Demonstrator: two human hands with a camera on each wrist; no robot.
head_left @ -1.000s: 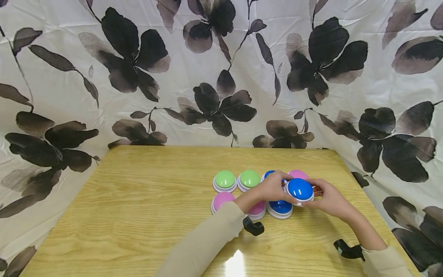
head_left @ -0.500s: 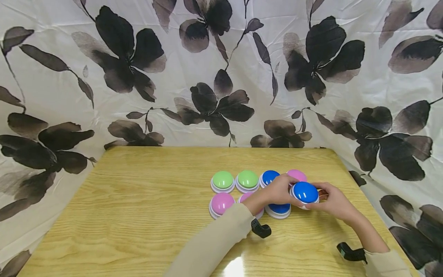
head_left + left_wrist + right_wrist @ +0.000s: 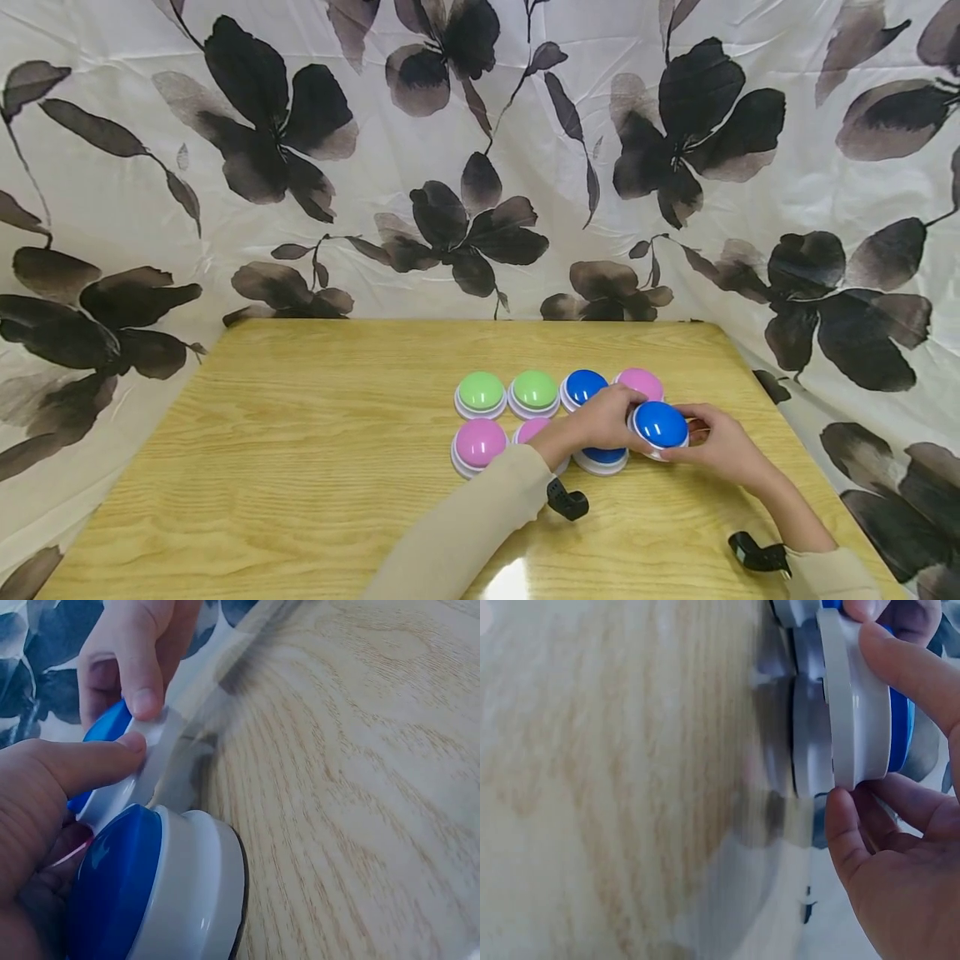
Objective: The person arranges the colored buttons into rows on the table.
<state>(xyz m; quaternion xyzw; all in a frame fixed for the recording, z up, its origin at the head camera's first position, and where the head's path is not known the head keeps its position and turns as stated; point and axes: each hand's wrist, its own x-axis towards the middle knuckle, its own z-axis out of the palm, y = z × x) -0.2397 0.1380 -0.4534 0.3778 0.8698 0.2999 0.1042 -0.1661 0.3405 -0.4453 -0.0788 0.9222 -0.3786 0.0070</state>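
Observation:
Both hands grip a blue dome push button [image 3: 661,425] with a white base, one from each side. Its white base [image 3: 859,705] looks raised off the table in the right wrist view. My left hand [image 3: 606,417] pinches the left side, thumb on the white rim in the left wrist view. On the right side, my right hand [image 3: 722,447] curls its thumb and fingers about the base. Directly left of it, partly under my left hand, another blue button [image 3: 604,456] rests on the table, large in the left wrist view. A pink button [image 3: 639,382] sits just behind the held one.
Farther left in the back row are two green buttons [image 3: 481,390] and a blue button [image 3: 583,387]. The front row has a pink button [image 3: 480,443] and another pink button [image 3: 534,430], partly covered by my left arm. A flowered cloth [image 3: 450,108] hangs behind the wooden table [image 3: 300,467].
Both hands have shifted the held blue button a little right and toward the front, lowering it slightly in the last half second. The other buttons stay in place.

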